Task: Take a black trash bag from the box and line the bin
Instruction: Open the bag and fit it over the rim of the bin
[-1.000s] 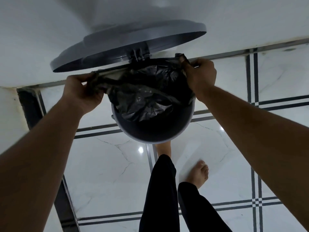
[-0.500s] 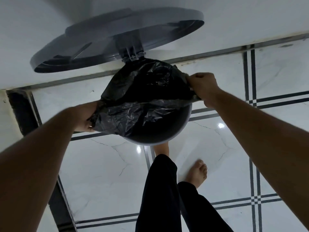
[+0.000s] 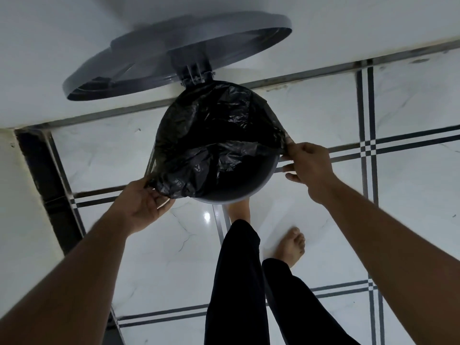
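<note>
A person in black trousers (image 3: 239, 282) stands barefoot on white marble-look floor tiles (image 3: 161, 257). The left hand (image 3: 142, 202) pinches the near-left edge of a black trash bag (image 3: 214, 135), while the right hand (image 3: 308, 168) grips its right edge with thumb and forefinger, other fingers spread. The hands are well apart, and the bag is stretched over the far and left rim of a round grey bin (image 3: 239, 195), whose near rim remains bare. Beyond, the hinged lid (image 3: 179, 53) stands open, apparently against the white wall (image 3: 62, 46).
</note>
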